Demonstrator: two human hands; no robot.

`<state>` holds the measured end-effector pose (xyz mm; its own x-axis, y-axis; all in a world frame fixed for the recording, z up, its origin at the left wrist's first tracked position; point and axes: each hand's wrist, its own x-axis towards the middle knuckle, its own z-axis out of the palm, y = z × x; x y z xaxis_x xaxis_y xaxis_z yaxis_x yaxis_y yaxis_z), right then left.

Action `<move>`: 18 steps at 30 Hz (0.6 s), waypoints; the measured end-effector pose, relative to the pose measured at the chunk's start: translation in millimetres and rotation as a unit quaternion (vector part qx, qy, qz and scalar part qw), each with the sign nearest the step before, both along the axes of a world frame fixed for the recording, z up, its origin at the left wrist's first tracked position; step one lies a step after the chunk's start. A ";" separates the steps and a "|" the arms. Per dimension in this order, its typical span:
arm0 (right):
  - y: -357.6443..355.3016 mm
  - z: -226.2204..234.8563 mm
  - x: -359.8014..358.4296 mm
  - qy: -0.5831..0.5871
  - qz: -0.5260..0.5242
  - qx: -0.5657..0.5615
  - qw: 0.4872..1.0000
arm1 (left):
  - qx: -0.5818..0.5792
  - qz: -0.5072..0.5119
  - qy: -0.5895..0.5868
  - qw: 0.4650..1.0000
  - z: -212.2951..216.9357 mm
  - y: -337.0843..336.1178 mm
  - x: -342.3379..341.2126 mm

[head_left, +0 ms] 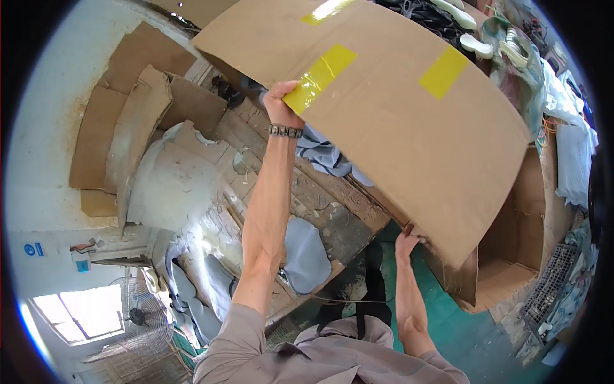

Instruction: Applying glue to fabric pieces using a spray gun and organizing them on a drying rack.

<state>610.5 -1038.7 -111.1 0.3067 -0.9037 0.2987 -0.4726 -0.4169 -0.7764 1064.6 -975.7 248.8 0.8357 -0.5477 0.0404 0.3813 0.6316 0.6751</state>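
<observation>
On the left, cardboard scraps (137, 109) lean against the wall. My left hand (281, 102) pinches the big cardboard sheet (409, 115) at its taped edge; my right hand (407, 243) grips its lower corner above the counter (332, 211). Held so wide, I judge it could buckle or slip free.

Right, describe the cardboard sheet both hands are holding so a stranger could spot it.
Above the worn wooden workbench, the left hand and right hand grip a big flat cardboard sheet. Unlike the bare cardboard scraps against the wall, it carries yellow tape strips.
</observation>
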 end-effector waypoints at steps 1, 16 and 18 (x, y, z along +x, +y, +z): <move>7.6 -4.7 -1.3 0.004 0.044 0.005 0.999 | 0.042 -0.007 0.032 0.999 -5.6 6.0 1.1; -171.5 -39.4 11.4 0.030 0.115 -0.299 0.947 | 0.121 -0.147 -0.094 0.977 -6.3 51.0 -74.7; -149.6 -41.7 5.0 0.036 0.094 0.040 0.994 | 0.341 -0.064 -0.198 0.917 -23.1 98.0 -124.3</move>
<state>615.5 -1188.3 -152.8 0.4910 -0.8480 0.1995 -0.4477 -0.4421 -0.7772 940.4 -877.7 225.7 0.7564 -0.6512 -0.0614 0.0621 -0.0219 0.9978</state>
